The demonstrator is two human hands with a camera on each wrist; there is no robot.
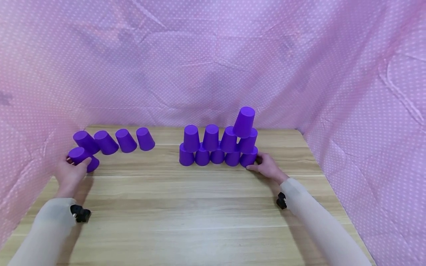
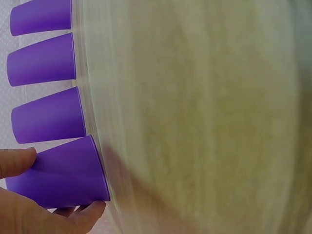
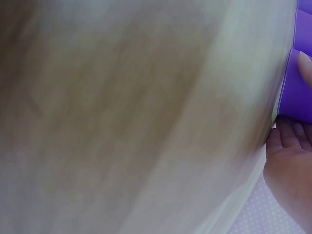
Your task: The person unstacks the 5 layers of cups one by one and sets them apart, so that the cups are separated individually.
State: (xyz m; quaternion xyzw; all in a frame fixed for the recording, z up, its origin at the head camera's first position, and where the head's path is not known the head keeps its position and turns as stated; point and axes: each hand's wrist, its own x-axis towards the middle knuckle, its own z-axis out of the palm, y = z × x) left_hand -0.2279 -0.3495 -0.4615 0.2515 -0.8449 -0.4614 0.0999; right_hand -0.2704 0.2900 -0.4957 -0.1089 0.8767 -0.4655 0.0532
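My left hand (image 1: 70, 174) grips an upside-down purple cup (image 1: 78, 155) at the table's left, thumb on one side and fingers on the other, as the left wrist view shows. Right behind it stand several more upside-down purple cups (image 1: 105, 142) in a row. To the right is a stack of purple cups (image 1: 217, 155): a bottom row, a second row on it and one top cup (image 1: 244, 122) at the right end. My right hand (image 1: 267, 166) holds the rightmost bottom cup (image 1: 248, 157), thumb across its front and fingers along its outer side.
The wooden table (image 1: 186, 214) carries all the cups. A pink dotted cloth (image 1: 213, 66) hangs close behind the table and along both sides. Each sleeve has a small black device (image 1: 81, 213) at the wrist.
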